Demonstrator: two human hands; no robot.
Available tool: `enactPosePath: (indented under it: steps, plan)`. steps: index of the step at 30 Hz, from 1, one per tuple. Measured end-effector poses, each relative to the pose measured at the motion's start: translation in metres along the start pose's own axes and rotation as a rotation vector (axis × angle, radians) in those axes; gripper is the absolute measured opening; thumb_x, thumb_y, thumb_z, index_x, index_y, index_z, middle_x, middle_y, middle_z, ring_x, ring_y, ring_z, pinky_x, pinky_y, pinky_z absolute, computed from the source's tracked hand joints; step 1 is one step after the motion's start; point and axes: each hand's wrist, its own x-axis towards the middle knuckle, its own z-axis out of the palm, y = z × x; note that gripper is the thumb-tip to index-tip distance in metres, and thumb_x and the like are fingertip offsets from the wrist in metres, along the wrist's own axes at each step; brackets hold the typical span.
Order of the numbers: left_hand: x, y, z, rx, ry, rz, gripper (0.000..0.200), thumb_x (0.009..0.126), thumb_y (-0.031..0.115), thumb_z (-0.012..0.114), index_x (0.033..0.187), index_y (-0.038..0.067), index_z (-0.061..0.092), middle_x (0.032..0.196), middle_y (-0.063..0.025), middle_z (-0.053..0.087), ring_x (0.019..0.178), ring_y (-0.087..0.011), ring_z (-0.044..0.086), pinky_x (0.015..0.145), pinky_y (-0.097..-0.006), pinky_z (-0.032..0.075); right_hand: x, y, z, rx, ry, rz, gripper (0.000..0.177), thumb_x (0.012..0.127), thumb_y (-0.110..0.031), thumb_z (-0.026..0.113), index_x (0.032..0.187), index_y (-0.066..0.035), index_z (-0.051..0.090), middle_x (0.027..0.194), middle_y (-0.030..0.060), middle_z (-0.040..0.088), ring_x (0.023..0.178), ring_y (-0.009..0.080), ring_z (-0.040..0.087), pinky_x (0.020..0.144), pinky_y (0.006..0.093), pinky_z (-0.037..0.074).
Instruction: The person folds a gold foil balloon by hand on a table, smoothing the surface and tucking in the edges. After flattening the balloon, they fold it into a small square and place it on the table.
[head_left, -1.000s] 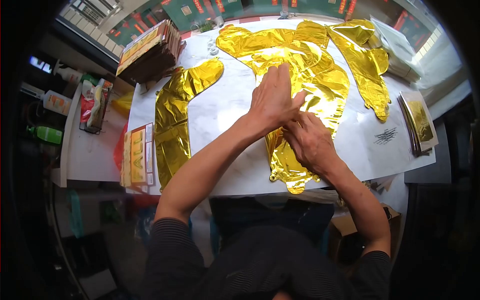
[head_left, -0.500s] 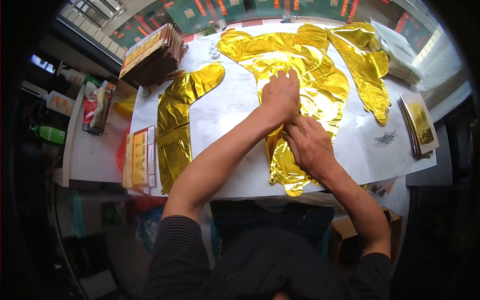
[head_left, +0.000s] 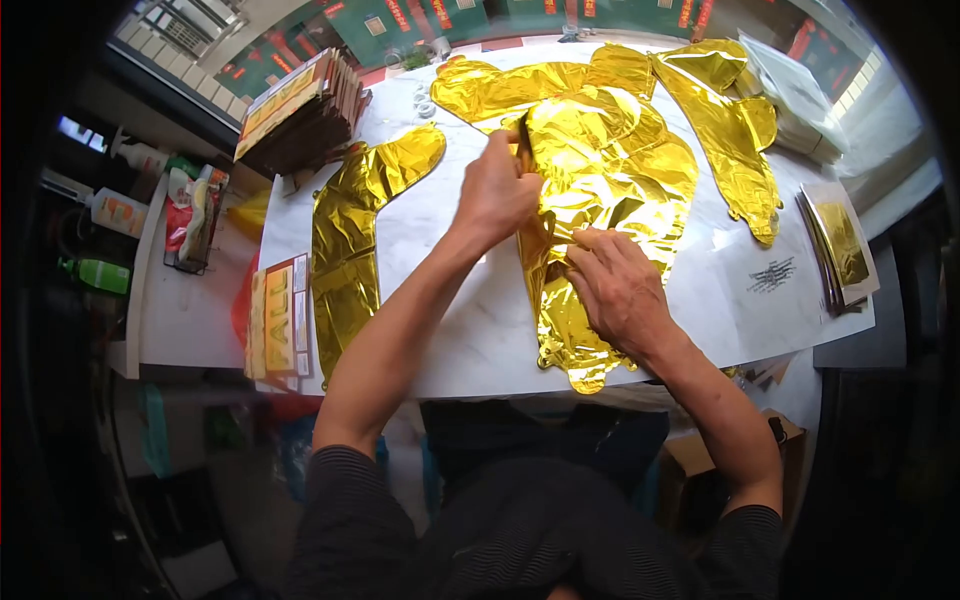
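A flat, uninflated gold foil balloon [head_left: 640, 190] lies wrinkled across the middle of the table. At its left edge, my left hand [head_left: 495, 195] is closed on the foil, lifting a fold there. My right hand [head_left: 622, 290] presses on the lower part of the same balloon, its fingers bent and drawn together on the foil. Another gold foil balloon [head_left: 345, 275], bent at the top, lies to the left of my arms. Further gold foil balloons stretch along the back [head_left: 510, 88] and down the right side [head_left: 715, 120].
Behind on the left stands a stack of printed cardboard packages [head_left: 300, 110]. A printed card [head_left: 280, 320] lies at the left edge. Clear plastic packs [head_left: 795, 100] sit back right, and gold foil packets [head_left: 838, 245] at the right edge. Bottles [head_left: 100, 272] stand off to the left.
My left hand has moved left from the middle of the balloon to its left edge, raising a fold of foil. My right hand has stayed nearly in place.
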Motion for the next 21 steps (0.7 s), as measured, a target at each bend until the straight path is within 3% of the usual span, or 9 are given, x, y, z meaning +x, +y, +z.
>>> enactPosePath:
  steps: [1, 3, 4, 6, 12, 17, 21]
  plan:
    - [-0.005, -0.01, -0.012, 0.006, -0.008, 0.002, 0.044, 0.088, 0.006, 0.066, 0.13, -0.005, 0.059, 0.093, -0.015, 0.074, 0.084, -0.028, 0.075, 0.074, -0.0429, 0.059, 0.0, 0.0, 0.0, -0.001, 0.002, -0.002, 0.028, 0.092, -0.009, 0.074, 0.118, -0.001, 0.068, 0.124, 0.0143, 0.067, 0.114, 0.0349, 0.065, 0.101, 0.0452, 0.054]
    - [-0.013, -0.031, -0.032, -0.467, -0.118, -0.127, 0.027, 0.087, 0.0, 0.064, 0.114, -0.002, 0.064, 0.097, -0.0047, 0.07, 0.078, -0.0145, 0.068, 0.068, -0.0309, 0.06, 0.0, 0.0, 0.001, 0.001, 0.002, 0.006, 0.027, 0.092, -0.009, 0.074, 0.117, -0.001, 0.068, 0.125, 0.0144, 0.067, 0.114, 0.0348, 0.065, 0.101, 0.0451, 0.054]
    - [-0.025, -0.032, -0.039, -0.564, -0.03, -0.177, 0.023, 0.087, -0.001, 0.064, 0.11, -0.002, 0.063, 0.096, -0.0059, 0.068, 0.077, -0.0139, 0.067, 0.072, -0.0307, 0.061, -0.001, 0.0, 0.002, -0.001, -0.005, 0.005, 0.026, 0.092, -0.009, 0.074, 0.116, -0.002, 0.068, 0.125, 0.0144, 0.067, 0.114, 0.0346, 0.065, 0.101, 0.0451, 0.054]
    - [-0.034, -0.044, -0.051, -0.692, -0.055, -0.264, 0.026, 0.087, -0.001, 0.064, 0.113, -0.002, 0.061, 0.097, -0.0071, 0.066, 0.081, -0.0148, 0.067, 0.075, -0.0334, 0.065, -0.001, -0.001, 0.003, -0.008, 0.003, 0.003, 0.026, 0.092, -0.009, 0.074, 0.116, -0.002, 0.068, 0.125, 0.0145, 0.067, 0.115, 0.0346, 0.065, 0.101, 0.045, 0.054]
    - [-0.034, -0.065, -0.055, -0.7, -0.049, -0.329, 0.036, 0.088, -0.001, 0.064, 0.123, -0.003, 0.055, 0.102, -0.009, 0.063, 0.083, -0.0167, 0.067, 0.077, -0.0356, 0.067, 0.001, -0.004, 0.0, -0.035, 0.004, -0.006, 0.026, 0.092, -0.008, 0.074, 0.116, -0.002, 0.068, 0.125, 0.0149, 0.067, 0.115, 0.0348, 0.065, 0.101, 0.0451, 0.054]
    - [-0.029, -0.059, -0.053, -0.693, -0.066, -0.308, 0.032, 0.088, -0.002, 0.064, 0.119, -0.003, 0.056, 0.096, -0.0057, 0.061, 0.079, -0.0154, 0.065, 0.077, -0.0358, 0.067, 0.001, -0.002, 0.001, -0.029, 0.001, -0.001, 0.027, 0.092, -0.008, 0.074, 0.117, -0.001, 0.068, 0.125, 0.0149, 0.066, 0.115, 0.0348, 0.065, 0.101, 0.0448, 0.054]
    - [-0.023, -0.061, -0.056, -0.656, -0.039, -0.319, 0.026, 0.088, -0.003, 0.062, 0.114, -0.003, 0.058, 0.093, -0.0032, 0.06, 0.076, -0.0124, 0.063, 0.069, -0.0308, 0.063, 0.0, -0.002, 0.003, -0.014, 0.014, 0.018, 0.029, 0.091, -0.012, 0.075, 0.116, -0.003, 0.067, 0.123, 0.014, 0.066, 0.117, 0.0343, 0.064, 0.103, 0.0452, 0.052]
